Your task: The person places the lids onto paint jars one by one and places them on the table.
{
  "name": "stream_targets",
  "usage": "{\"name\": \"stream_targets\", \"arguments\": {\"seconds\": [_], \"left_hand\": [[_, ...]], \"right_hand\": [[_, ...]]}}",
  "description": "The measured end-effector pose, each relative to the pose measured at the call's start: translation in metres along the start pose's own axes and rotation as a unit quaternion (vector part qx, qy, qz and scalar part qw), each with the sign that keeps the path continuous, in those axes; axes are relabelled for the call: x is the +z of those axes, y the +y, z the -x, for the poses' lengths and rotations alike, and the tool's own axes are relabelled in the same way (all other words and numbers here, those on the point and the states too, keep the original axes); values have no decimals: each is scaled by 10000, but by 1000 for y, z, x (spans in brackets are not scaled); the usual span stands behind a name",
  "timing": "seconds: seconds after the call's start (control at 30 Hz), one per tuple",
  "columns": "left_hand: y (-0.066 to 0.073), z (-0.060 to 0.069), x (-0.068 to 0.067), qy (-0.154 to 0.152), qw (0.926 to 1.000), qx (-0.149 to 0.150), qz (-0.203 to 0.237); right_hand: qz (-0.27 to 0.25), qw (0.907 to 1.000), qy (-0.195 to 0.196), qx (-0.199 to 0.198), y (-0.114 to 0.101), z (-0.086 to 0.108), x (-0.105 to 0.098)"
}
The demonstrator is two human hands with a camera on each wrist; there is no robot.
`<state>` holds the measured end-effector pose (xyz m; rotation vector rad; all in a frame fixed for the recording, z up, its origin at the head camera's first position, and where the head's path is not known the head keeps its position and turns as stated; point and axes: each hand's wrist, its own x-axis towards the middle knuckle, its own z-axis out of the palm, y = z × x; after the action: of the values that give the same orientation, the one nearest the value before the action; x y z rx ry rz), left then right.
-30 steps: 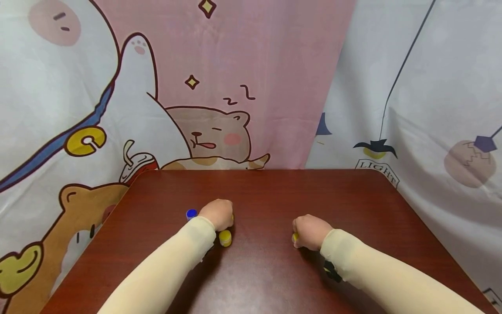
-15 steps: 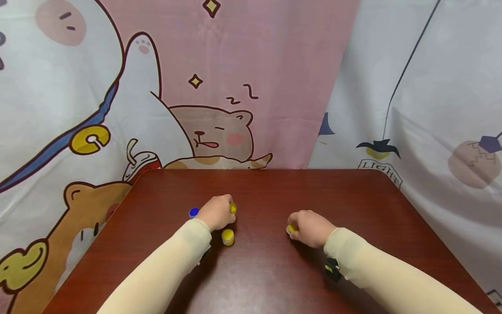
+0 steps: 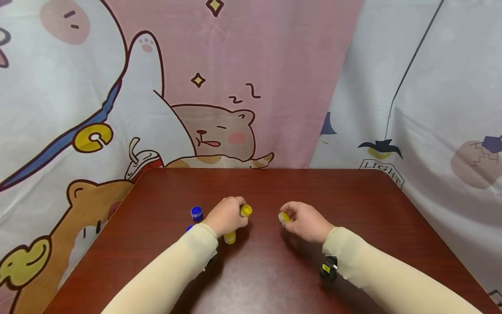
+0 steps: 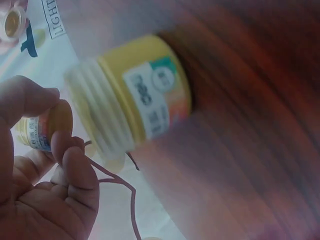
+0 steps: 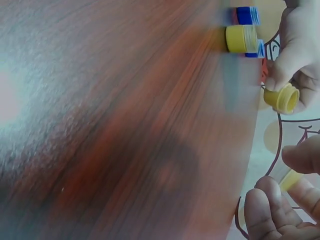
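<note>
My left hand point(image 3: 225, 216) pinches a small yellow paint jar point(image 3: 246, 211) between thumb and fingers above the table. In the right wrist view that jar point(image 5: 284, 98) shows a bare threaded mouth. Facing it, my right hand point(image 3: 307, 221) pinches a round lid point(image 3: 284, 216), pale with yellow on it; part of it is hidden by fingers. The two hands are apart. A second yellow jar point(image 3: 230, 237) stands below my left hand, its clear cap and label plain in the left wrist view.
Left of my left hand stand two blue paint jars, one farther back point(image 3: 197, 213) and one nearer point(image 3: 189, 227), partly covered by my sleeve. All stand on a reddish-brown wooden table point(image 3: 333, 187). A cartoon-printed curtain point(image 3: 290, 87) hangs behind it.
My right hand has moved left and away from me with the lid. My left hand has moved right with its jar, which shows more now. The nearer blue jar has come into sight.
</note>
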<state>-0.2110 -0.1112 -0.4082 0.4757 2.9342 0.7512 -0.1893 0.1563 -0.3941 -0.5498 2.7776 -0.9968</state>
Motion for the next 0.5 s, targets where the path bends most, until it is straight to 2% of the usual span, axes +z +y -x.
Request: {"name": "stream_targets", "arguments": {"seconds": [0.5], "left_hand": [[22, 1, 9, 16, 9978, 612, -263]], "right_hand": [[-251, 9997, 20, -35, -10, -7, 11]]}}
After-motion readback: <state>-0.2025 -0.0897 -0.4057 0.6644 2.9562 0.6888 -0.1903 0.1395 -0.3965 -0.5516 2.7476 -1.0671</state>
